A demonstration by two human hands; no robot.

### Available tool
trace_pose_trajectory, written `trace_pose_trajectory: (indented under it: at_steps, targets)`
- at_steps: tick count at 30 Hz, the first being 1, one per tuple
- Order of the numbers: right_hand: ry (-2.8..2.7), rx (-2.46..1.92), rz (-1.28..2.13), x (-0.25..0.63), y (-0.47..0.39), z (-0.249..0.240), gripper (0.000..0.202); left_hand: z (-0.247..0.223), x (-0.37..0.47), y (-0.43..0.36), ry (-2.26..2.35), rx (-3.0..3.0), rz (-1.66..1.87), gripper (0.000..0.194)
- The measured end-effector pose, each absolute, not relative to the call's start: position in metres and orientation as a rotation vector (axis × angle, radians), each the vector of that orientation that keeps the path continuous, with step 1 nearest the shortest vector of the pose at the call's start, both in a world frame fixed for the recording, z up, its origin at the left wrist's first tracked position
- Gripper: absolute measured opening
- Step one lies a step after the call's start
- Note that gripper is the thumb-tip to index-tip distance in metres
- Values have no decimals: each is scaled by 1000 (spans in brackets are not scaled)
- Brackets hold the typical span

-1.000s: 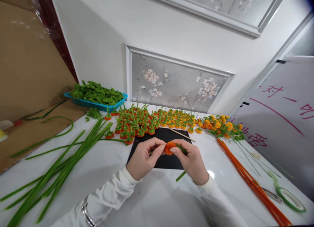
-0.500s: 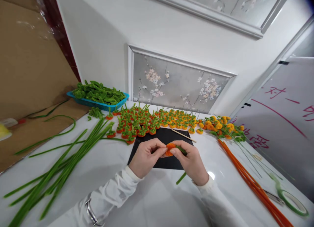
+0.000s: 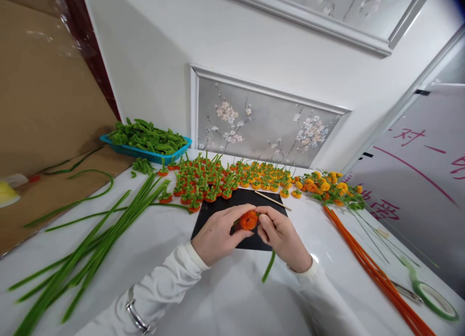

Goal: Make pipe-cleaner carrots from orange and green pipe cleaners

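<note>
- The left hand (image 3: 218, 233) curls around a fuzzy orange piece (image 3: 249, 221), fingers over its top and thumb beneath, pinching it lightly between them.
- The right hand (image 3: 278, 232) meets it from the other side; thumb and forefinger press together at the orange piece's edge on a green strip (image 3: 269, 267), whose free end hangs below the palm. The stretch of strip inside that hand is hidden.
- The orange piece is held up between the 2 hands, in front of a black mat (image 3: 247, 197) on the white table (image 3: 225, 292); its ridged round face, dark at the middle, shows to the camera.
- A thin pale stick (image 3: 273, 200) lies aslant across the mat's far right part.
- Behind the mat sit crowded orange pieces with green tops (image 3: 209, 198), and to their right yellow pieces with green tops (image 3: 266, 185).
- Farther right lies a bunch of yellow and orange blooms (image 3: 323, 185); nearer are long orange strips (image 3: 370, 263), a metal tool (image 3: 407, 292) and a roll of green tape (image 3: 430, 308).
- On the left, long green strips (image 3: 125, 217) lie in a loose bundle, near a blue basket (image 3: 152, 157) heaped with green leaves (image 3: 145, 136).
- A silver bracelet (image 3: 135, 316) circles the left sleeve.
</note>
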State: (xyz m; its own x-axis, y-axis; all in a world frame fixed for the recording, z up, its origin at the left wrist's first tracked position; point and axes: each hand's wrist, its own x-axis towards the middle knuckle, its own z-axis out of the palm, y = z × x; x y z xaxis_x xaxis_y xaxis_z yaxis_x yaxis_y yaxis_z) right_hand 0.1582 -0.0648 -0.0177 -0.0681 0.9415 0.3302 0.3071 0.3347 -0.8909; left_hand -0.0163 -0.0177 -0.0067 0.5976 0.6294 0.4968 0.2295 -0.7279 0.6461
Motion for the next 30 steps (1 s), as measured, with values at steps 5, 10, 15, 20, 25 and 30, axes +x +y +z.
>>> trace_pose_trajectory:
  at_steps: [5, 10, 15, 20, 25, 30]
  targets:
    - [-1579, -1188, 780, 159, -64, -19, 20, -1, -15, -21, 699, 2298, 954, 29]
    - [-1721, -1267, 573, 156, -65, -16, 17, 0, -14, -23, 726, 2390, 851, 23]
    - [-1830, -1224, 503, 153, -66, -12, 18, -5, -13, -24, 728, 2400, 878, 15]
    - [-1885, -1243, 354, 155, -71, -5, 21, -5, -13, -24, 746, 2364, 903, 11]
    - [-1869, -1294, 269, 162, -73, -2, 20, -3, -12, -23, 829, 2327, 863, 17]
    - [-1864, -1308, 239, 165, -72, -3, 20, -4, -11, -22, 838, 2206, 852, 25]
